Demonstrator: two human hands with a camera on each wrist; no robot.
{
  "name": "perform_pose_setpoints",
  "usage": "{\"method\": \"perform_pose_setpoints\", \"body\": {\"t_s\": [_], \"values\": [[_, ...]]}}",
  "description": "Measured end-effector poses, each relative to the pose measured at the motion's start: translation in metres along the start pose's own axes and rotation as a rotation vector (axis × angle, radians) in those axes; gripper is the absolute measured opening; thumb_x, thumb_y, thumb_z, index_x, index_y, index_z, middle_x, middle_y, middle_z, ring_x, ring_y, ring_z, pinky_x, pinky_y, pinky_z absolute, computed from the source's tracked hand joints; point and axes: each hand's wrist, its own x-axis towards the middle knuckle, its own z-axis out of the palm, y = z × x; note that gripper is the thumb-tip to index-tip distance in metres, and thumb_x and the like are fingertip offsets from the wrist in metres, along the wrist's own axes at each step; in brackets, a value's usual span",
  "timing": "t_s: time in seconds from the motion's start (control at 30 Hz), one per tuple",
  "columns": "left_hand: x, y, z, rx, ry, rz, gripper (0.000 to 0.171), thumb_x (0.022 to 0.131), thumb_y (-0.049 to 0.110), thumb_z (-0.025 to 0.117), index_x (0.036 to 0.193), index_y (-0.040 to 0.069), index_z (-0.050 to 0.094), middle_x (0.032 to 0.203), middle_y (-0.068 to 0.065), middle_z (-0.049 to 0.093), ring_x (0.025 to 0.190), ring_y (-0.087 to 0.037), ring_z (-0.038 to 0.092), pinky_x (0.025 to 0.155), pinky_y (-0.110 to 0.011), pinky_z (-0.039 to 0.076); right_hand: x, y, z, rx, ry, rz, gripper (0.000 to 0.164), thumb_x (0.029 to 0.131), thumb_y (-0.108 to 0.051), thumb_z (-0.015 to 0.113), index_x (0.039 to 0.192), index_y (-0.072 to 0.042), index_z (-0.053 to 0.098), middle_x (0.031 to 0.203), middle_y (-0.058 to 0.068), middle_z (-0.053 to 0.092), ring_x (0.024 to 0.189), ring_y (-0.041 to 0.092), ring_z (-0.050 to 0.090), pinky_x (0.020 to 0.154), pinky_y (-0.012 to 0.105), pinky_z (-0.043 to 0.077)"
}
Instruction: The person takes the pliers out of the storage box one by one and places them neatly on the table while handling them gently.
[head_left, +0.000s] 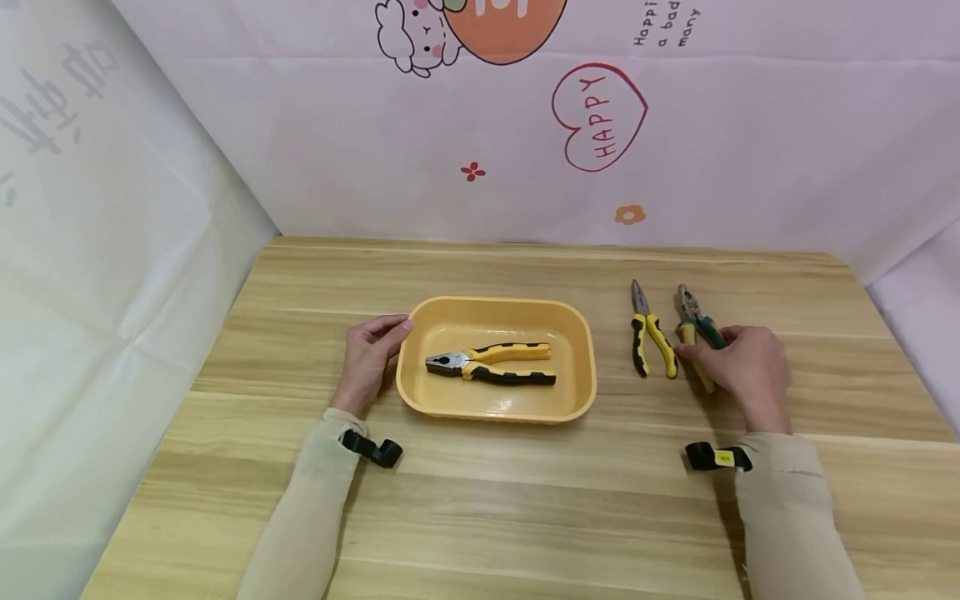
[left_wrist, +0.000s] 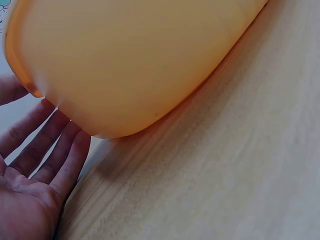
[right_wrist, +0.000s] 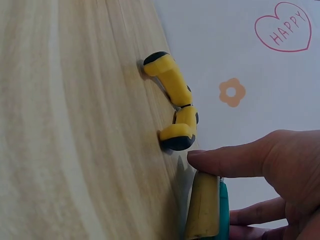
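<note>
My left hand (head_left: 367, 358) holds the left end of a yellow plastic basin (head_left: 495, 417), thumb at the rim and fingers against the outer wall, as the left wrist view shows. Combination pliers (head_left: 469, 367) with yellow-and-black handles lie inside the basin, jaws pointing left. To the right, my right hand (head_left: 746, 367) grips the handles of worn combination pliers (head_left: 690, 310), one handle tan and the other green, between thumb and fingers. Their jaws point away from me. Just left of them lie long-nose pliers (head_left: 640, 312) with yellow-and-black handles, spread apart.
The wooden table (head_left: 540, 500) runs back to a white printed cloth (head_left: 360, 158). Another cloth side (head_left: 150, 250) stands along the left edge. Black cameras are strapped to both wrists.
</note>
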Motion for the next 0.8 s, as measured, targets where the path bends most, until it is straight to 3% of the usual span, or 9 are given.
{"method": "perform_pose_setpoints", "body": {"t_s": [0.37, 0.57, 0.8], "values": [[-0.001, -0.001, 0.001, 0.007, 0.016, -0.016, 0.026, 0.093, 0.004, 0.071, 0.112, -0.014, 0.068, 0.098, -0.008, 0.073, 0.089, -0.016, 0.07, 0.082, -0.028, 0.059, 0.006, -0.003, 0.0, -0.032, -0.016, 0.052, 0.078, 0.082, -0.059, 0.076, 0.121, 0.008, 0.065, 0.105, 0.026, 0.065, 0.075, 0.032, 0.056, 0.048, 0.035, 0.041], [-0.001, -0.001, 0.001, -0.012, 0.019, -0.002, 0.028, 0.093, 0.002, 0.071, 0.112, -0.018, 0.066, 0.097, -0.008, 0.073, 0.088, -0.016, 0.07, 0.08, -0.027, 0.06, 0.011, -0.004, 0.001, -0.048, -0.014, 0.051, 0.064, 0.082, -0.058, 0.077, 0.101, 0.003, 0.07, 0.077, 0.011, 0.058, 0.062, 0.023, 0.045, 0.045, 0.031, 0.03], [0.0, 0.0, 0.002, -0.011, 0.02, -0.006, 0.026, 0.093, 0.002, 0.071, 0.112, -0.016, 0.067, 0.097, -0.008, 0.073, 0.087, -0.016, 0.07, 0.08, -0.028, 0.06, 0.016, -0.007, 0.0, -0.076, -0.02, 0.047, 0.056, 0.082, -0.057, 0.077, 0.08, -0.003, 0.061, 0.067, 0.005, 0.045, 0.063, 0.022, 0.041, 0.048, 0.031, 0.028]]}}
